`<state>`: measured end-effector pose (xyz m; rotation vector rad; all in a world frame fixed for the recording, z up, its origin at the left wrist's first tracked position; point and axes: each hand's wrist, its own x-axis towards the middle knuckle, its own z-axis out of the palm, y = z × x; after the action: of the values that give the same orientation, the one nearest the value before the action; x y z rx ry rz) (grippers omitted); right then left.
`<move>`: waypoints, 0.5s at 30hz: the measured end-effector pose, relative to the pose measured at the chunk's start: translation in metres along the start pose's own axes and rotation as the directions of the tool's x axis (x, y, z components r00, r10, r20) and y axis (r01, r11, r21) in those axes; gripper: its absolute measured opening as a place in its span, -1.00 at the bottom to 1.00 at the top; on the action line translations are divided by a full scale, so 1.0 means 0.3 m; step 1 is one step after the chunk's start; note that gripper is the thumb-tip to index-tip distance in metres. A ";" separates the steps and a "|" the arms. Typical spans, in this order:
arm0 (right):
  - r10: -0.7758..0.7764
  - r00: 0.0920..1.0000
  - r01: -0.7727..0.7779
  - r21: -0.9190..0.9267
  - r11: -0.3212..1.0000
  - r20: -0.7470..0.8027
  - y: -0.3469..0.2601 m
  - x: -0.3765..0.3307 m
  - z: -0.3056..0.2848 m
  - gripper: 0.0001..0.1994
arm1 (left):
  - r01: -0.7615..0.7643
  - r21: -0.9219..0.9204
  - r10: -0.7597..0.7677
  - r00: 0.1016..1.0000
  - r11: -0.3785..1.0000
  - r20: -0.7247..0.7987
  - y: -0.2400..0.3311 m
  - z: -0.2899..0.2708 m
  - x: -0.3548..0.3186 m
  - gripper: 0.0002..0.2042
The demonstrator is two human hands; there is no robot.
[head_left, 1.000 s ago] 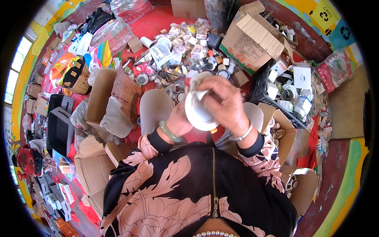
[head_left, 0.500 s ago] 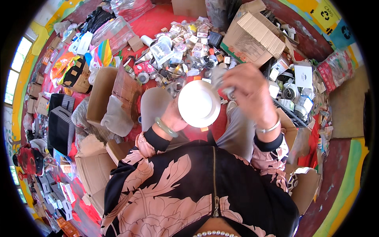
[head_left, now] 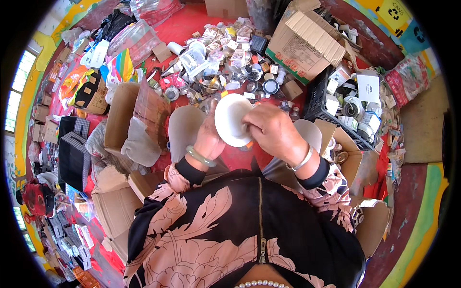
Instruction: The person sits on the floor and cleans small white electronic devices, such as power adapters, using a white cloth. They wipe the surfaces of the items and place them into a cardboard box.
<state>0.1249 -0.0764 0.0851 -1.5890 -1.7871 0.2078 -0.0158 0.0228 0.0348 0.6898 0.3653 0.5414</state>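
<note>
My left hand (head_left: 209,137) holds a white round bowl-shaped piece (head_left: 227,126) with a wide rim, tilted so its hollow inside shows. Most of the left fingers are hidden behind it. My right hand (head_left: 274,128) is closed, its fingertips dipping into the hollow at the right side. Whatever those fingertips pinch, if anything, is hidden. Both hands are above my lap, between my knees.
Ahead lies a heap of small boxes, jars and lids (head_left: 225,62) on red flooring. Right of it are a large cardboard box (head_left: 307,45) and a full black crate (head_left: 319,98). An open carton (head_left: 122,117) stands at the left.
My right hand has come left and down to the white piece. The greyish thing seen blurred in its fingers no longer shows. The white piece has shifted slightly up and left and tilted.
</note>
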 end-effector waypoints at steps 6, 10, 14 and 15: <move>0.049 0.886 -0.016 0.075 0.997 -0.461 -0.036 0.034 0.047 -0.82 | 0.001 -0.226 0.007 0.999 0.974 0.033 -0.065 -0.048 0.035 -0.53; 0.275 0.847 -0.170 0.257 0.951 -0.456 -0.046 0.031 0.079 -0.84 | -0.122 -0.039 0.125 0.988 0.992 0.093 -0.054 -0.009 0.021 -0.53; 0.392 0.914 -0.237 0.642 0.729 -0.107 -0.114 0.029 0.054 -0.84 | -0.048 -0.049 0.050 0.998 0.998 0.041 -0.024 0.006 0.010 -0.48; 0.270 0.960 -0.263 0.565 0.782 0.073 -0.096 0.030 0.016 -0.85 | -0.037 -0.024 0.037 0.999 0.999 0.001 -0.015 0.009 0.005 -0.46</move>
<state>0.0992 -0.0730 0.1015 -1.3742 -1.2994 0.7926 -0.0119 0.0195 0.0335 0.6744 0.3448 0.5791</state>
